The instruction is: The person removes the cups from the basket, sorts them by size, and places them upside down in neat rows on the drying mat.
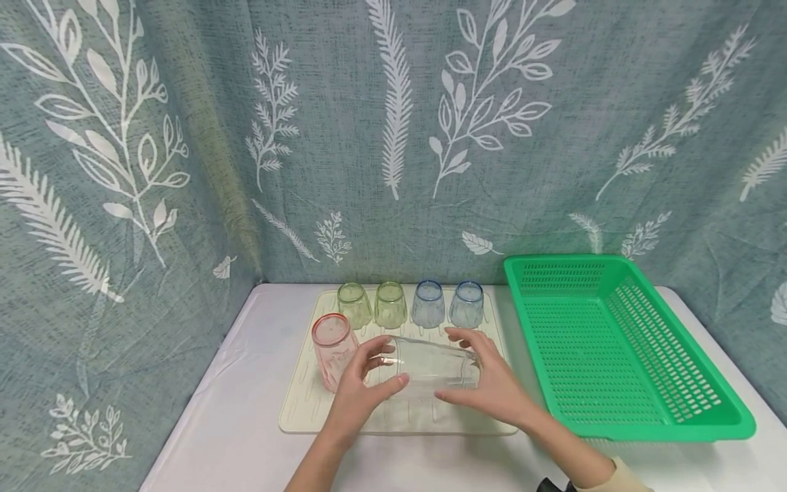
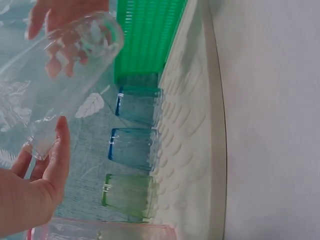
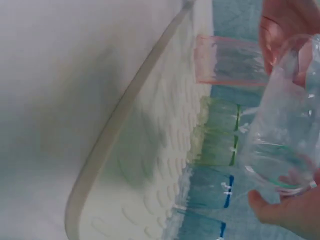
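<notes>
A large clear glass (image 1: 430,365) lies sideways in the air over the cream ridged mat (image 1: 301,403), between both hands. My left hand (image 1: 363,383) grips its left end, with thumb in front and fingers behind. At the other end my right hand (image 1: 494,379) holds the thick base between thumb and fingers. In the left wrist view, the left fingers pinch the edge of the glass (image 2: 50,87), and the right hand shows partly through it. The right wrist view has the right thumb close to the base of the glass (image 3: 270,140).
On the mat stand a tall pink glass (image 1: 335,359) at left, two green glasses (image 1: 354,307) (image 1: 391,307) and two blue glasses (image 1: 428,307) (image 1: 467,307) along the back. A green plastic basket (image 1: 535,355) sits to the right. A patterned curtain (image 1: 344,137) hangs behind.
</notes>
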A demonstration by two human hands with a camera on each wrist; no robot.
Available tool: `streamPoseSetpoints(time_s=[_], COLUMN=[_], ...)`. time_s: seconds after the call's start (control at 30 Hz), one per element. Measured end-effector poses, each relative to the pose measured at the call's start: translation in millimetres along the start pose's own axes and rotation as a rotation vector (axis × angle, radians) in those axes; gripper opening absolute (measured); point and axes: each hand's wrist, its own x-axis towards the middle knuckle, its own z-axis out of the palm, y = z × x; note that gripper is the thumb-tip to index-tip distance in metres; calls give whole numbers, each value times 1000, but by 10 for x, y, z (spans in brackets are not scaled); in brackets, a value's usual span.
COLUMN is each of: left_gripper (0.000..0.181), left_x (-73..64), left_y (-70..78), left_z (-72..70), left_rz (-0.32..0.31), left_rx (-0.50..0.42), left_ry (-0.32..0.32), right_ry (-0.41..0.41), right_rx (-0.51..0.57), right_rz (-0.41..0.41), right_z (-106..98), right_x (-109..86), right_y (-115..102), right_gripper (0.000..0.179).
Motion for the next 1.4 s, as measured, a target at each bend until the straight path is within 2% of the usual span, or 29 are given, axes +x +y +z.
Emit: streamPoseSetpoints(time_s=[0.13,0.33,0.43,0.53,0.7,1.03,1.1,1.17,1.23,1.27,1.3,1.4], left_gripper=[62,64,63,65,67,66,66,62,56,52,48,36], left_x=[-6,-8,-18,-31,-38,-49,-70,-96,-134,-151,-165,-181], left_y=[-19,-11,11,30,31,9,1,-15,-40,-52,-66,-125], left_z=[-21,-20,-27,-41,-47,-70,-89,-118,-155,-179,-207,-325], left_rz=[-34,-68,-69,-70,-80,-77,-89,-84,-41,-8,34,224], left_rx=[-149,-320,-375,-415,-449,-467,-426,-339,-255,-217,-193,-173], left_ry=[11,22,18,11,7,-23,-33,-28,14,58,116,313], right_ry=[7,-44,-66,-81,-89,-81,-81,-75,-56,-40,-24,29], right_rx=[307,733,894,986,1064,1132,1129,1107,1070,1042,1016,925], right_rz=[106,277,329,338,326,321,318,315,320,325,329,347], right_z=[-56,-68,-32,11,60,72,68,62,53,49,44,31], right_x=[17,21,5,-12,-23,-31,-28,-21,-7,5,20,82], right_y=[0,-54,-70,-64,-70,-76,-66,-53,-40,-36,-34,-33], right_gripper=[73,73,69,59,42,41,46,53,59,61,62,63])
